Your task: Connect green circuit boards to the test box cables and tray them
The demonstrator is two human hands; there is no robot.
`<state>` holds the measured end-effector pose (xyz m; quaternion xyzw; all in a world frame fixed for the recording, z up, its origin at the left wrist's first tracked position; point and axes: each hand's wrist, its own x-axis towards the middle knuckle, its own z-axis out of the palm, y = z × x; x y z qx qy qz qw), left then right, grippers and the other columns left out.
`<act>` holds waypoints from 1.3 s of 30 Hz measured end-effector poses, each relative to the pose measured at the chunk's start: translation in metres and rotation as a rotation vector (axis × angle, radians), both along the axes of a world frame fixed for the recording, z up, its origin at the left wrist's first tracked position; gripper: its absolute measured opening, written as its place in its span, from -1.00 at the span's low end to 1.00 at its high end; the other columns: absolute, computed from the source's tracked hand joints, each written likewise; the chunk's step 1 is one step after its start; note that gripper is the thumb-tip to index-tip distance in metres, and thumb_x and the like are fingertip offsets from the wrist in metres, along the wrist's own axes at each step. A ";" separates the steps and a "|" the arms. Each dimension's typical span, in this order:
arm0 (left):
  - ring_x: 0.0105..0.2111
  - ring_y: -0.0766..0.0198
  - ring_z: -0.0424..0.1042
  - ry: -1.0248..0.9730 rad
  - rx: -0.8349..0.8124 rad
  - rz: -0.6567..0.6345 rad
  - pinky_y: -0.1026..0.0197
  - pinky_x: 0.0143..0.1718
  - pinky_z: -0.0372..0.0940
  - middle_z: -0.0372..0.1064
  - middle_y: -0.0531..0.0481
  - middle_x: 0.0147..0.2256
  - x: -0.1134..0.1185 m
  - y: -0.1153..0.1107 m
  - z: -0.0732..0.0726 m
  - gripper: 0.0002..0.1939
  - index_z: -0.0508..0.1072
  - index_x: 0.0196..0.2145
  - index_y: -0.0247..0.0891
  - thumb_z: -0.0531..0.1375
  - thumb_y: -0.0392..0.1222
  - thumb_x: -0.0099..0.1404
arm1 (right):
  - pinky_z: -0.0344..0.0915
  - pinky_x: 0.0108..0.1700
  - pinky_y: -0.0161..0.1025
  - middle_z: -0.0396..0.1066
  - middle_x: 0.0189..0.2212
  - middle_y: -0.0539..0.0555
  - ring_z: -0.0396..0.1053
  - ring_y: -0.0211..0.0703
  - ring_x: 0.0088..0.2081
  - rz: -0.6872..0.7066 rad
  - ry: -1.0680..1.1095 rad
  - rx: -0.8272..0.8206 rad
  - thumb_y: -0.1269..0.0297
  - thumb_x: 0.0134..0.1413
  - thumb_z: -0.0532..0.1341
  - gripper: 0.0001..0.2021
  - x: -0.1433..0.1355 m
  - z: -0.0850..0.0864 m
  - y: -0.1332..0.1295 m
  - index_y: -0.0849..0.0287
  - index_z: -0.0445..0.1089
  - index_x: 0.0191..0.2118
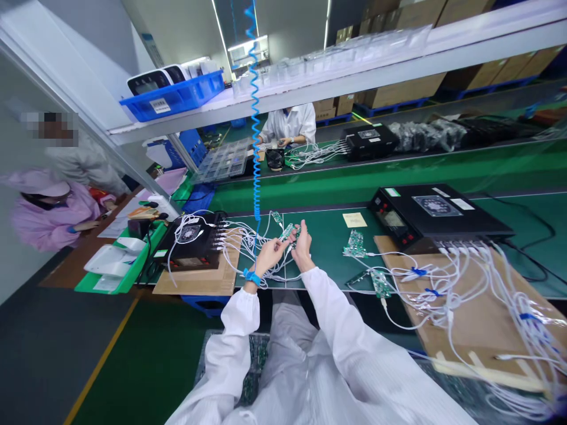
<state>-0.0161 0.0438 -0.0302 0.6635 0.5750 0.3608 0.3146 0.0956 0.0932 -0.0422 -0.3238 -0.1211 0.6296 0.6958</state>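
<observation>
Over the green bench mat, my right hand (303,246) is curled around a small green circuit board (296,234), thumb and fingers pointing up. The fingertips of my left hand (270,255) are pinched together at the board's near-left side; what they grip there is too small to tell. A blue strap (251,276) circles my left wrist. Just beyond the hands another green board (287,230) shows partly, and a third board (277,217) lies farther back on the mat. White cables (241,239) run under and around both hands from a black powered box (190,245) on the left.
On the right, a second black box (438,212) feeds bundled white cables (443,283) over cardboard (482,319). Circuit boards (355,244) and a yellow note (354,220) lie between. A coiled blue hose (256,147) hangs ahead. A green tray (119,260) stands left. Other people work nearby.
</observation>
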 end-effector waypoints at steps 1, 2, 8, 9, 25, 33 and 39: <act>-0.45 0.25 0.28 0.026 -0.016 -0.032 0.20 -0.33 0.20 0.32 0.03 -0.53 0.002 -0.003 -0.002 -0.54 0.35 -0.49 -0.22 0.18 0.21 0.36 | 0.03 -0.70 -0.42 0.09 -0.66 -0.20 0.01 -0.44 -0.70 -0.010 0.007 -0.010 -0.27 0.06 0.33 -0.46 0.000 -0.001 0.003 0.07 0.14 -0.43; -0.46 0.24 0.30 0.048 -0.028 -0.062 0.19 -0.32 0.21 0.34 0.02 -0.54 0.004 -0.005 -0.003 -0.54 0.35 -0.50 -0.22 0.15 0.17 0.40 | 0.03 -0.70 -0.42 0.08 -0.66 -0.21 0.01 -0.44 -0.70 -0.022 0.017 -0.022 -0.26 0.08 0.32 -0.47 -0.001 -0.001 0.005 0.07 0.14 -0.43; -0.44 0.24 0.30 0.142 0.008 -0.062 0.21 -0.30 0.17 0.35 0.04 -0.48 0.017 -0.010 -0.015 -0.63 0.35 -0.38 -0.21 -0.02 -0.02 0.54 | -0.06 -0.73 -0.43 -0.06 -0.73 -0.25 -0.08 -0.44 -0.73 -0.057 0.081 -0.106 -0.20 0.18 0.27 -0.49 0.001 -0.008 0.024 0.06 0.10 -0.47; -0.44 0.24 0.30 0.159 0.016 -0.052 0.21 -0.30 0.16 0.36 0.04 -0.46 0.019 -0.010 -0.017 -0.65 0.36 -0.35 -0.21 -0.03 -0.04 0.54 | -0.06 -0.73 -0.43 -0.08 -0.74 -0.25 -0.10 -0.44 -0.73 -0.056 0.087 -0.117 -0.20 0.19 0.26 -0.49 0.003 -0.009 0.028 0.06 0.09 -0.47; -0.28 0.07 0.52 0.352 0.048 -0.093 0.14 -0.20 0.24 0.48 -0.13 -0.35 0.038 0.012 -0.027 -0.73 0.46 -0.17 -0.24 -0.01 -0.18 0.56 | -0.07 -0.72 -0.44 -0.10 -0.73 -0.26 -0.14 -0.44 -0.73 -0.027 0.119 -0.161 0.03 0.37 0.18 -0.58 0.028 -0.025 0.058 0.06 0.03 -0.45; -0.28 0.07 0.52 0.358 0.056 -0.103 0.14 -0.21 0.21 0.49 -0.13 -0.33 0.038 0.015 -0.031 -0.71 0.47 -0.17 -0.23 -0.03 -0.16 0.57 | -0.04 -0.72 -0.41 -0.12 -0.71 -0.25 -0.14 -0.42 -0.73 -0.025 0.109 -0.161 0.02 0.38 0.16 -0.57 0.031 -0.033 0.062 0.05 0.00 -0.44; -0.31 0.07 0.49 0.321 0.073 -0.116 0.14 -0.22 0.21 0.46 -0.12 -0.37 0.034 0.016 -0.032 -0.72 0.47 -0.20 -0.24 -0.01 -0.17 0.55 | -0.06 -0.72 -0.41 -0.11 -0.71 -0.24 -0.15 -0.42 -0.71 -0.018 0.123 -0.164 0.03 0.39 0.15 -0.58 0.028 -0.030 0.062 0.06 0.03 -0.45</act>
